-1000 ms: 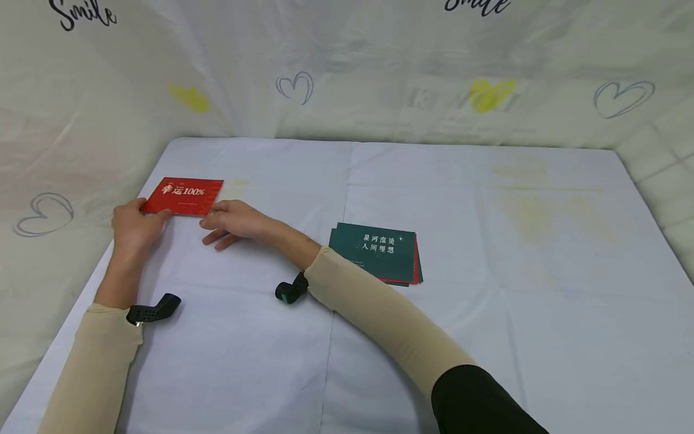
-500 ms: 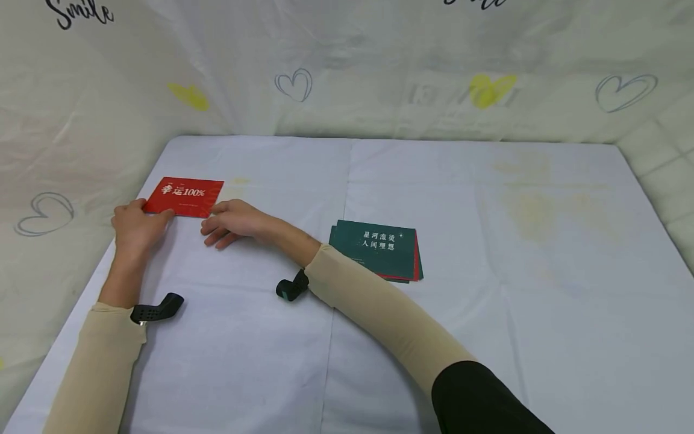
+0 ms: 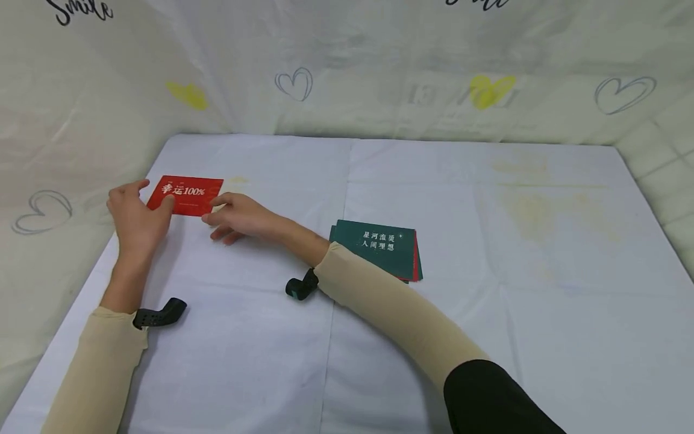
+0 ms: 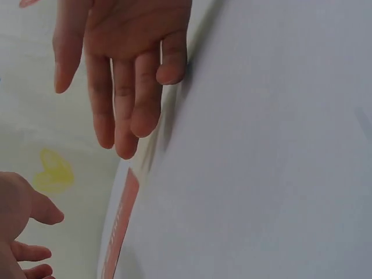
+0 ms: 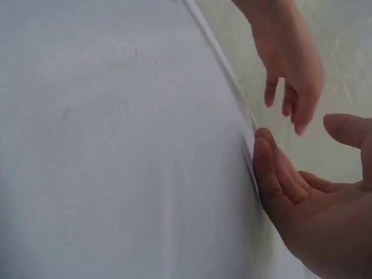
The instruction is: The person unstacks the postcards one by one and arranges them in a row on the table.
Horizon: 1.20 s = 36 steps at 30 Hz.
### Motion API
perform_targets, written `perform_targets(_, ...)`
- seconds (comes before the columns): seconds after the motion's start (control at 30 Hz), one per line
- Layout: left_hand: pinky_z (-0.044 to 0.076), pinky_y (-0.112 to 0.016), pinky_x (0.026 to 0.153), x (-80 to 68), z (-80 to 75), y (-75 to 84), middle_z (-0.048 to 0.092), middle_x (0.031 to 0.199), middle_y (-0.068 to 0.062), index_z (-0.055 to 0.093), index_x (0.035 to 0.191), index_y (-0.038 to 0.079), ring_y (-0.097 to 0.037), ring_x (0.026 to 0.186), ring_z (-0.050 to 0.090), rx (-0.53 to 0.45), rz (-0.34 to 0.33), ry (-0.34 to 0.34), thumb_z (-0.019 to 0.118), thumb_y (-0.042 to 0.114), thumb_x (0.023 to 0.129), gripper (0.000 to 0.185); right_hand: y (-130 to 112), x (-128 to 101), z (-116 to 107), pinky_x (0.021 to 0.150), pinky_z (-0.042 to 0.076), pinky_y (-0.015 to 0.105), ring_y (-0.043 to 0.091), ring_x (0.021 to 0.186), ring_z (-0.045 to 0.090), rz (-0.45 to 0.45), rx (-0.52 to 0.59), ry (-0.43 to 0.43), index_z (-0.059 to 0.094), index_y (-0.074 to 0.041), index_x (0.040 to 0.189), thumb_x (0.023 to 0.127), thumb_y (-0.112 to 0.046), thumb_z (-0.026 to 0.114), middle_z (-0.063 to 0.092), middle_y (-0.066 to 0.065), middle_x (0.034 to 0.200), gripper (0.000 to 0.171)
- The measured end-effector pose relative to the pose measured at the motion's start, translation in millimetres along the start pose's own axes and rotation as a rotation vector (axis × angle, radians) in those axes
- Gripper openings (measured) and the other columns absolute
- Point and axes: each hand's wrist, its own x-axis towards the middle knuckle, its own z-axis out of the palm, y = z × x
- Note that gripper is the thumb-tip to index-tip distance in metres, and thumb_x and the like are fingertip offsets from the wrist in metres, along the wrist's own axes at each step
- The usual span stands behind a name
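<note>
A red card [image 3: 184, 194] with white print lies flat on the white table cloth [image 3: 434, 199] at the far left. My left hand [image 3: 135, 208] hovers over its left edge with fingers spread and relaxed, thumb near the card's lower left corner. In the left wrist view the left hand [image 4: 125, 64] hangs above the cloth with straight fingers, holding nothing. My right hand [image 3: 237, 217] lies by the card's lower right corner, fingers loose. In the right wrist view the right hand [image 5: 302, 215] rests its fingers against the cloth.
A small stack of cards [image 3: 378, 248] with a dark green one on top lies at the table's middle, beside my right forearm. Pale sheeting with heart prints [image 3: 295, 81] walls in the back and both sides.
My left hand has lifted off the cloth and moved forward over the red card's left edge. The right hand shifted slightly. The red card stays in place.
</note>
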Motion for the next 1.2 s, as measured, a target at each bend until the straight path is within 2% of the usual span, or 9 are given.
perform_targets(0.2,0.048,-0.06,0.113,-7.7,6.2,24.0,0.032,0.164,-0.018,0.038,0.16,0.007,-0.031,0.154,0.032,-0.081,0.106,-0.013,0.065,0.024,0.1,0.068,-5,-19,-19,0.079,0.061,0.025,0.019,0.101,0.076,-0.052,-0.197,0.073,0.047,-0.009,0.152,0.102,-0.027,0.065,0.068,0.005,0.124,0.056)
perform_targets(0.5,0.047,-0.063,0.113,-18.1,20.4,42.1,0.039,0.161,-0.017,0.05,0.153,0.009,-0.033,0.151,0.036,-0.096,0.215,-0.075,0.062,0.024,0.101,0.055,-1,-50,-43,0.08,0.06,0.026,0.026,0.108,0.075,-0.157,-0.291,0.078,0.049,-0.005,0.148,0.103,-0.025,0.065,0.065,0.008,0.126,0.052)
perform_targets(0.63,0.05,-0.062,0.109,-27.5,27.3,51.4,0.045,0.157,-0.017,0.056,0.148,0.009,-0.033,0.146,0.042,-0.116,0.288,-0.085,0.067,0.019,0.099,0.051,-2,-65,-48,0.081,0.058,0.024,0.025,0.108,0.073,-0.171,-0.351,0.078,0.051,-0.009,0.147,0.103,-0.027,0.065,0.065,0.004,0.127,0.049)
perform_targets(0.7,0.055,-0.053,0.103,-32.8,31.4,56.0,0.048,0.154,-0.017,0.058,0.146,0.009,-0.032,0.142,0.046,-0.121,0.322,-0.086,0.069,0.018,0.097,0.05,-4,-72,-51,0.082,0.057,0.024,0.022,0.108,0.072,-0.181,-0.392,0.094,0.052,-0.012,0.146,0.103,-0.029,0.065,0.065,0.002,0.128,0.048)
perform_targets(0.77,0.057,-0.035,0.091,-37.9,35.4,60.1,0.05,0.151,-0.016,0.06,0.143,0.01,-0.032,0.13,0.053,-0.128,0.356,-0.085,0.07,0.017,0.097,0.048,-5,-79,-54,0.083,0.056,0.024,0.02,0.109,0.07,-0.192,-0.427,0.118,0.053,-0.014,0.145,0.103,-0.03,0.065,0.065,0.001,0.129,0.047)
perform_targets(0.87,0.046,-0.014,0.077,-43.5,41.4,65.4,0.053,0.147,-0.016,0.062,0.141,0.01,-0.033,0.12,0.057,-0.137,0.402,-0.092,0.069,0.018,0.098,0.044,-7,-88,-60,0.085,0.056,0.025,0.018,0.112,0.067,-0.206,-0.465,0.152,0.052,-0.015,0.146,0.104,-0.029,0.065,0.064,0.003,0.133,0.046)
perform_targets(0.93,0.041,-0.008,0.073,-46.5,45.2,68.2,0.054,0.146,-0.016,0.063,0.14,0.01,-0.033,0.119,0.058,-0.145,0.428,-0.1,0.068,0.018,0.099,0.042,-7,-93,-64,0.087,0.057,0.026,0.018,0.115,0.065,-0.216,-0.474,0.165,0.052,-0.015,0.147,0.104,-0.029,0.064,0.063,0.005,0.137,0.047)
perform_targets(1.03,0.043,-0.012,0.077,-49.4,51.6,71.9,0.056,0.144,-0.016,0.064,0.138,0.009,-0.033,0.126,0.057,-0.158,0.467,-0.119,0.067,0.016,0.099,0.04,-5,-100,-71,0.09,0.057,0.027,0.019,0.119,0.064,-0.236,-0.481,0.191,0.052,-0.015,0.146,0.104,-0.028,0.063,0.063,0.006,0.139,0.046)
perform_targets(1.2,0.051,-0.029,0.083,-55.0,62.7,77.1,0.057,0.142,-0.016,0.064,0.137,0.008,-0.034,0.125,0.058,-0.166,0.532,-0.163,0.068,0.014,0.098,0.039,-2,-111,-80,0.096,0.056,0.03,0.018,0.118,0.064,-0.276,-0.485,0.244,0.055,-0.013,0.143,0.104,-0.025,0.062,0.064,0.008,0.137,0.041)
